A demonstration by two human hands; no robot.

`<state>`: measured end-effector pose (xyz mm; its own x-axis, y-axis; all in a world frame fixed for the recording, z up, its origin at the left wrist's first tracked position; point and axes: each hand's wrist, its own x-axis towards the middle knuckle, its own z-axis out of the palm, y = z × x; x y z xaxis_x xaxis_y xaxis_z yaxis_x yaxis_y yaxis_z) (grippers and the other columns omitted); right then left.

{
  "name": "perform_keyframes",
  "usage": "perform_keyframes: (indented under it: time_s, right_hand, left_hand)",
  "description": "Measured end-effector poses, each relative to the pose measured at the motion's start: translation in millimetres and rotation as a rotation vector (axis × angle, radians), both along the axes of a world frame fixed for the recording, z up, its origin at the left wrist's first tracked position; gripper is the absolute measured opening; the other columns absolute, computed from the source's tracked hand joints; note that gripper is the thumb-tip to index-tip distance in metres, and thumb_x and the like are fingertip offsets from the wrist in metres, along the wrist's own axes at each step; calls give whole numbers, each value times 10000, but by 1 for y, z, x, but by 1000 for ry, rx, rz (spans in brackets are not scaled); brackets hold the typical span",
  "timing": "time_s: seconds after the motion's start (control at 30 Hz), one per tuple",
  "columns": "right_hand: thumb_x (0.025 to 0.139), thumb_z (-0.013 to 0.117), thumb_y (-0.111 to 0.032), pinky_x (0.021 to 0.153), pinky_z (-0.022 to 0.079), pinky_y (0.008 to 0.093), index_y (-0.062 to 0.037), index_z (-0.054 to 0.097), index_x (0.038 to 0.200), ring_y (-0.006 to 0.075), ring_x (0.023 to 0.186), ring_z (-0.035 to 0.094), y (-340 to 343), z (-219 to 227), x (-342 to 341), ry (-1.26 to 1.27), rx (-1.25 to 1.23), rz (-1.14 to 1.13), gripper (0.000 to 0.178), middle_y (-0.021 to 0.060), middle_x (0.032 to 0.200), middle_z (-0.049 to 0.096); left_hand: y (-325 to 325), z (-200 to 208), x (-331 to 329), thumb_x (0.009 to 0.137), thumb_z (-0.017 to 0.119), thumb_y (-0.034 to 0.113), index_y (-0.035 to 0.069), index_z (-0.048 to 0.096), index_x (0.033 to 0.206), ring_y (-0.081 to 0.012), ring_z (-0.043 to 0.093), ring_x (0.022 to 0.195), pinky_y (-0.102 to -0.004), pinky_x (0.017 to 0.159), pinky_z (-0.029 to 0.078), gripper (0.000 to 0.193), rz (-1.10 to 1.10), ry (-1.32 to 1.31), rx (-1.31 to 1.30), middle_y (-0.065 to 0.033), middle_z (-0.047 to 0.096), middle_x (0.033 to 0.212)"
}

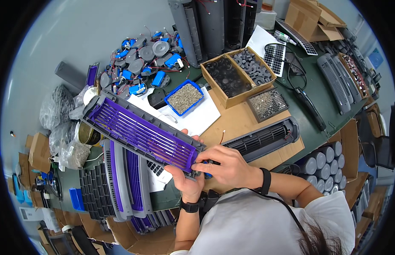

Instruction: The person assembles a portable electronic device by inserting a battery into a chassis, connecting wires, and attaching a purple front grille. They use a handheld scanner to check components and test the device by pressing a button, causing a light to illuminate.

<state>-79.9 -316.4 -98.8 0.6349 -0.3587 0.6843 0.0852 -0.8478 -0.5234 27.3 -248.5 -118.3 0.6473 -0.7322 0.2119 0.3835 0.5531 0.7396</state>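
Observation:
A long grey fan housing with a purple slatted grille is held up at a slant over the table, its far end to the upper left. My left hand grips its near right end from below, thumb on the edge and fingertips showing behind. My right hand is closed at that same end, thumb and index finger pressed together at the grille's corner. What those fingers hold, if anything, is hidden; a bit of blue shows beneath them. Beyond my right hand, a grey housing with a black ribbed roller lies on the cardboard sheet.
A blue tray of small screws sits on white paper. Behind the cardboard stand a divided box of dark parts and a clear screw box. An electric screwdriver lies at right. Round motors with blue parts are heaped at back left.

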Motion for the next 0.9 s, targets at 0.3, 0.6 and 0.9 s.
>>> perform_keyframes:
  time_s: [0.3,0.6,0.9]
  right_hand:
    - [738,703,-31,691,532,334,-84,709,933,223,813,620,-9,12,3,34,32,46,201,50,984,641]
    - [819,690,18,629,521,323,9,686,923,265,747,651,-38,12,-23,-91,404,-309,104,126,896,663]
    - [827,687,3,603,512,337,5,681,926,257,713,658,-21,16,-13,-44,426,2,99,116,843,662]
  left_hand:
    - [1,4,3,959,350,664,153,242,1519,-347,573,1161,-527,970,483,765,-2,93,-17,-205,462,1402]
    - [0,3,9,964,383,639,176,326,1494,-374,601,1135,-573,944,490,706,-38,344,-69,-209,502,1381]
    - [-9,2,6,968,327,656,168,302,1504,-342,530,1239,-497,1003,473,725,36,155,77,-178,448,1439]
